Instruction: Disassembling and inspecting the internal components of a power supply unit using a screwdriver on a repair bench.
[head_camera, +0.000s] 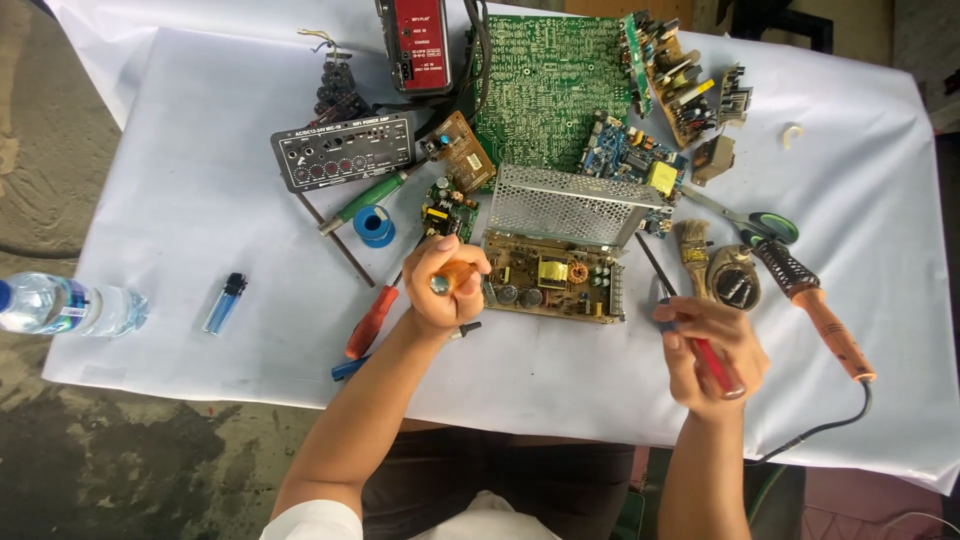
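Note:
My left hand (443, 288) is closed around an orange-handled tool (455, 274) just left of a brown power-supply circuit board (552, 279) with a perforated metal cover (567, 205) propped open behind it. My right hand (711, 347) grips a red-handled screwdriver (712, 362) whose dark shaft (651, 270) points up toward the board's right end. Both hands hover over a white sheet (200, 200) on the table.
A large green circuit board (550, 85), smaller boards, a red device (420, 45) and a black panel (345, 150) lie behind. A soldering iron (815, 300), brush (693, 250), scissors (760, 225), blue tape roll (374, 225), lighter (226, 302), red screwdriver (372, 320) and water bottle (70, 305) surround.

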